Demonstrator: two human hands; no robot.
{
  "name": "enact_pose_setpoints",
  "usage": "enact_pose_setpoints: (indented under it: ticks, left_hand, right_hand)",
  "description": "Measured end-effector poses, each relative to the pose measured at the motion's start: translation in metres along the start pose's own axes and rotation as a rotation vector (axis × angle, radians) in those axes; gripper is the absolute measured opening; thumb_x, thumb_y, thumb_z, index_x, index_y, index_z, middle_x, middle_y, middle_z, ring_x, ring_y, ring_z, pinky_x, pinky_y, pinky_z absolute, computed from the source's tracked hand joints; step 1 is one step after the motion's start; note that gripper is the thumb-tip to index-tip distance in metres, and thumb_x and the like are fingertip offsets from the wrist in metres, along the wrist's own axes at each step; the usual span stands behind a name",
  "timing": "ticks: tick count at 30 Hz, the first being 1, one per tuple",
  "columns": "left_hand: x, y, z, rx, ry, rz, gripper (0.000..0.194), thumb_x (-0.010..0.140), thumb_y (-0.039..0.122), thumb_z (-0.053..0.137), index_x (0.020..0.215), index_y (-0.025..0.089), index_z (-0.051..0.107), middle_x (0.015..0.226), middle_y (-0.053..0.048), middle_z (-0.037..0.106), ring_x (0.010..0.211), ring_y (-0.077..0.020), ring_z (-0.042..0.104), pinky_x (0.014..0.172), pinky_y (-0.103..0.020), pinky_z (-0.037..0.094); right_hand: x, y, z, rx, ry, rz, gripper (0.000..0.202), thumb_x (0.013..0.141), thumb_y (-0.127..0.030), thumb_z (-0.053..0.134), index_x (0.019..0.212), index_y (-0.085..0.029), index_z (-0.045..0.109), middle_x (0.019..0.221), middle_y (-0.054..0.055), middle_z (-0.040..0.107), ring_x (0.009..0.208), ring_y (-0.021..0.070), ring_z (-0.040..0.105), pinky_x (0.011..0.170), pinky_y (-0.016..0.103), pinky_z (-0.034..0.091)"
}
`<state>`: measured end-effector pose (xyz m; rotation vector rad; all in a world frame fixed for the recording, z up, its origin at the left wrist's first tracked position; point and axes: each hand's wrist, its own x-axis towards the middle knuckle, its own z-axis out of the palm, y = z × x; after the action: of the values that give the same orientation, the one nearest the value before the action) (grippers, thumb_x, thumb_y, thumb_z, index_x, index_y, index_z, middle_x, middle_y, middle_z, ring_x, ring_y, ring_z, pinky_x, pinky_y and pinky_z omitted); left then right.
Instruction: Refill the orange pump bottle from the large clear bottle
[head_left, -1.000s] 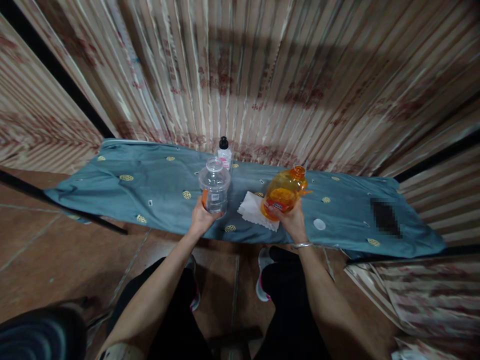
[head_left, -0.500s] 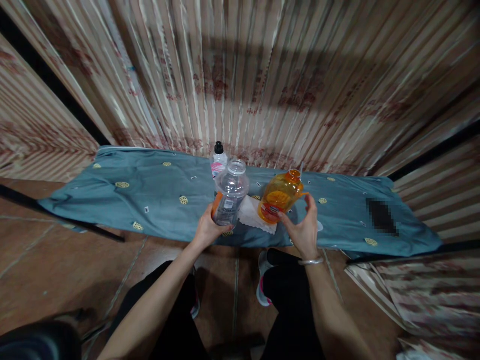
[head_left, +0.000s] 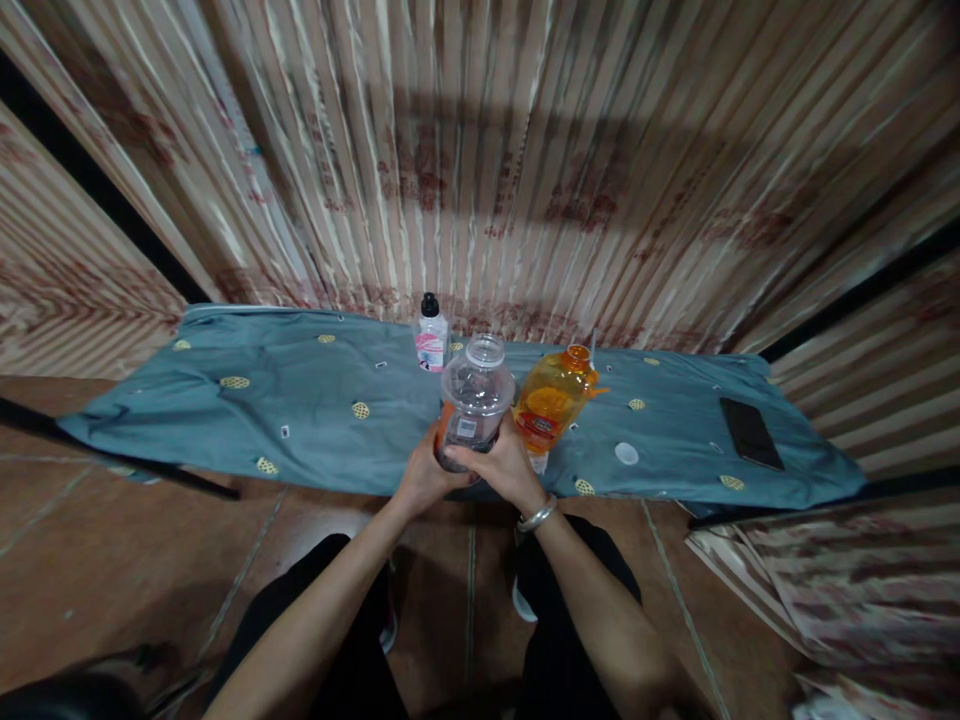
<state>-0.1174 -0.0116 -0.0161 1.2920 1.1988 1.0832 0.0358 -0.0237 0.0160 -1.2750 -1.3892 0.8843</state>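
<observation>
Both hands are wrapped round a clear plastic bottle with an uncapped mouth, near the front edge of the cloth-covered table. My left hand grips its lower left side, and my right hand closes on its right side with the thumb across the front. Just right of it stands an orange bottle of yellow-orange liquid, with its mouth uncapped. Part of a white cloth shows beneath it; the rest is hidden. Behind the clear bottle is a small white-and-pink bottle with a black cap.
A blue-green patterned cloth covers the narrow table. On its right part lie a white round disc and a dark phone. Pleated curtains hang behind, with black poles at the sides.
My right hand has left the orange bottle and moved left onto the clear bottle, which my left hand still holds. The white disc is now uncovered. The view has shifted slightly.
</observation>
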Motion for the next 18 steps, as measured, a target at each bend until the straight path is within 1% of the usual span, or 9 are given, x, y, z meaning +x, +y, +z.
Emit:
enact_pose_setpoints:
  ticks: [3, 5, 7, 9, 10, 11, 14, 16, 18]
  left_hand:
    - [0.001, 0.002, -0.003, -0.103, -0.014, -0.018, 0.096, 0.038, 0.023, 0.099, 0.128, 0.021, 0.066, 0.126, -0.011, 0.077, 0.127, -0.0392, 0.069, 0.118, -0.055, 0.048]
    - [0.002, 0.002, -0.005, -0.209, -0.032, -0.032, 0.111, 0.034, 0.027, 0.103, 0.137, 0.023, 0.061, 0.137, -0.013, 0.074, 0.135, -0.0387, 0.065, 0.121, -0.053, 0.045]
    - [0.001, 0.001, -0.005, -0.341, -0.048, -0.057, 0.120, 0.037, 0.040, 0.104, 0.145, 0.026, 0.054, 0.147, -0.013, 0.068, 0.142, -0.0371, 0.061, 0.122, -0.051, 0.046]
    - [-0.002, 0.001, -0.003, -0.478, -0.067, -0.114, 0.112, 0.053, 0.065, 0.095, 0.148, 0.027, 0.051, 0.152, -0.014, 0.065, 0.144, -0.0365, 0.060, 0.118, -0.052, 0.050]
    - [-0.005, 0.001, 0.000, -0.541, -0.088, -0.162, 0.100, 0.066, 0.076, 0.083, 0.147, 0.027, 0.052, 0.151, -0.015, 0.066, 0.142, -0.0376, 0.061, 0.113, -0.055, 0.053]
    - [-0.008, 0.002, 0.002, -0.595, -0.115, -0.215, 0.093, 0.073, 0.082, 0.073, 0.144, 0.025, 0.056, 0.146, -0.017, 0.069, 0.138, -0.0399, 0.064, 0.108, -0.059, 0.056]
    - [-0.017, 0.004, 0.010, -0.728, -0.192, -0.346, 0.081, 0.083, 0.083, 0.062, 0.136, 0.022, 0.065, 0.135, -0.019, 0.075, 0.125, -0.0432, 0.072, 0.098, -0.068, 0.059]
    - [-0.020, 0.006, 0.013, -0.791, -0.185, -0.391, 0.073, 0.089, 0.079, 0.059, 0.133, 0.022, 0.068, 0.130, -0.016, 0.077, 0.120, -0.0396, 0.074, 0.098, -0.065, 0.061]
    - [-0.020, 0.008, 0.013, -0.835, -0.148, -0.419, 0.064, 0.094, 0.074, 0.057, 0.129, 0.022, 0.070, 0.124, -0.014, 0.080, 0.115, -0.0338, 0.076, 0.097, -0.056, 0.063]
  right_hand:
    - [0.002, -0.005, 0.004, 0.022, 0.080, 0.029, 0.074, 0.060, -0.050, 0.095, 0.119, -0.020, 0.063, 0.118, 0.013, 0.080, 0.111, 0.0326, 0.077, 0.102, 0.049, 0.062]
    - [0.001, -0.008, 0.004, 0.047, 0.113, 0.026, 0.069, 0.060, -0.049, 0.095, 0.116, -0.022, 0.065, 0.115, 0.011, 0.081, 0.107, 0.0311, 0.078, 0.100, 0.047, 0.063]
    - [0.000, -0.013, 0.002, 0.071, 0.147, 0.013, 0.067, 0.062, -0.049, 0.095, 0.116, -0.023, 0.066, 0.114, 0.010, 0.082, 0.105, 0.0300, 0.079, 0.098, 0.046, 0.063]
    - [0.000, -0.021, 0.000, 0.093, 0.186, 0.000, 0.064, 0.063, -0.050, 0.093, 0.116, -0.023, 0.068, 0.112, 0.009, 0.082, 0.103, 0.0302, 0.079, 0.097, 0.047, 0.064]
    - [0.000, -0.025, -0.002, 0.106, 0.202, -0.002, 0.062, 0.064, -0.050, 0.092, 0.115, -0.022, 0.069, 0.111, 0.009, 0.082, 0.101, 0.0303, 0.079, 0.096, 0.047, 0.064]
    - [0.001, -0.029, -0.003, 0.121, 0.211, -0.004, 0.060, 0.065, -0.050, 0.091, 0.114, -0.022, 0.070, 0.108, 0.009, 0.083, 0.099, 0.0303, 0.079, 0.094, 0.047, 0.064]
    - [-0.001, -0.040, -0.002, 0.162, 0.208, -0.010, 0.055, 0.067, -0.049, 0.090, 0.111, -0.023, 0.071, 0.102, 0.007, 0.083, 0.095, 0.0296, 0.080, 0.089, 0.045, 0.066]
    - [-0.003, -0.044, 0.002, 0.171, 0.204, -0.013, 0.053, 0.066, -0.048, 0.090, 0.108, -0.023, 0.071, 0.101, 0.006, 0.083, 0.095, 0.0291, 0.080, 0.089, 0.044, 0.066]
    - [-0.005, -0.044, 0.008, 0.169, 0.202, -0.021, 0.050, 0.065, -0.048, 0.091, 0.103, -0.023, 0.070, 0.101, 0.006, 0.083, 0.094, 0.0286, 0.080, 0.089, 0.043, 0.066]
